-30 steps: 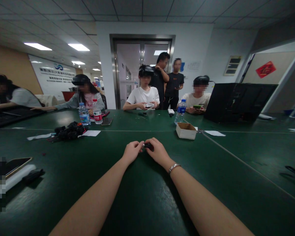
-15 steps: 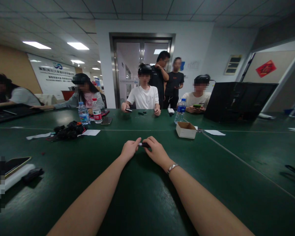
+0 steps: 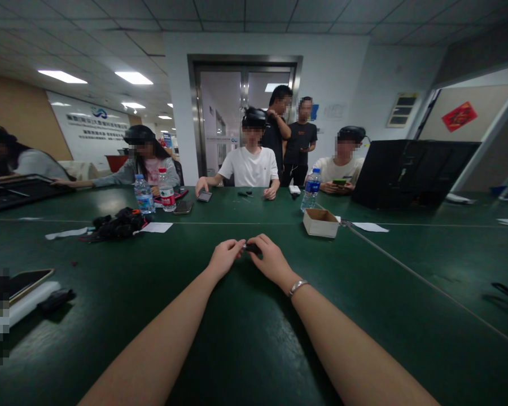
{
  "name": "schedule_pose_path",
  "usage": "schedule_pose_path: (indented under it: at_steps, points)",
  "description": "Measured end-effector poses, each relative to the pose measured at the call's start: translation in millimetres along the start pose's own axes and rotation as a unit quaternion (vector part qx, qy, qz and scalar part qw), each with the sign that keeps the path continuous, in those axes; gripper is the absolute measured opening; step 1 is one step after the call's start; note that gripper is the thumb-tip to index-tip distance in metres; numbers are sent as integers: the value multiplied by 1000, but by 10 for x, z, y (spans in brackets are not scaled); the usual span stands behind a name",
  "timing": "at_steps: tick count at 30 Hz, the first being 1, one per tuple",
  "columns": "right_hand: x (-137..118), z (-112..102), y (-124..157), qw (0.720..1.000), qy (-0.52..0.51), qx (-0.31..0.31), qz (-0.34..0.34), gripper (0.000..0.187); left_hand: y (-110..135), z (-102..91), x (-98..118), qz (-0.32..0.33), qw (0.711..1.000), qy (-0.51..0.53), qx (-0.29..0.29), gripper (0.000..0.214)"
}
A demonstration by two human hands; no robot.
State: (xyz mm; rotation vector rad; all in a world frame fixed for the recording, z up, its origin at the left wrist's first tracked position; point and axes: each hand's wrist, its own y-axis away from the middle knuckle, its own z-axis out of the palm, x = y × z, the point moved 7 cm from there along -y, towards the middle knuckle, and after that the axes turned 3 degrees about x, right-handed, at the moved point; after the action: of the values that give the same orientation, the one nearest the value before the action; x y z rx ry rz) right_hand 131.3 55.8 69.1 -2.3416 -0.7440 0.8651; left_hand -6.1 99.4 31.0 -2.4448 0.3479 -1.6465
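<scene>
My left hand (image 3: 225, 257) and my right hand (image 3: 270, 260) meet over the middle of the dark green table (image 3: 245, 338). Both pinch a small black object (image 3: 250, 247) between their fingertips. The object is mostly hidden by the fingers, and I cannot make out what it is. A thin bracelet (image 3: 298, 287) circles my right wrist. Both forearms stretch forward from the bottom of the view.
A small open cardboard box (image 3: 320, 223) sits just beyond my hands to the right. A black pile of gear (image 3: 117, 225), water bottles (image 3: 144, 195) and papers lie to the left. A phone (image 3: 27, 281) lies at the near left. Several people sit across the table, beside a black laptop lid (image 3: 410, 175).
My hands stayed together on the small object with slight finger shifts. The person opposite in the white shirt lowered a phone onto the table and spread both arms.
</scene>
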Motion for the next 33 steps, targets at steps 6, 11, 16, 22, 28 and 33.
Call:
schedule_pose_path:
  at_steps: [6,11,16,22,28,33]
  points:
    - [39,12,0,1000,-3,7,5,21,-3,24,32,10,999,33,-12,36]
    - [34,7,0,1000,-12,5,8,21,12,12,91,24,996,88,-3,29]
    - [37,-9,0,1000,-14,6,12,20,40,16,117,3,995,96,-15,29]
    - [32,-7,10,1000,-1,-8,12,21,55,12,123,-29,995,91,-27,27]
    - [32,-3,19,1000,13,-12,1,23,44,25,70,-47,995,85,-28,26]
    - [47,12,19,1000,17,-15,1,24,24,33,32,-51,996,69,-27,32]
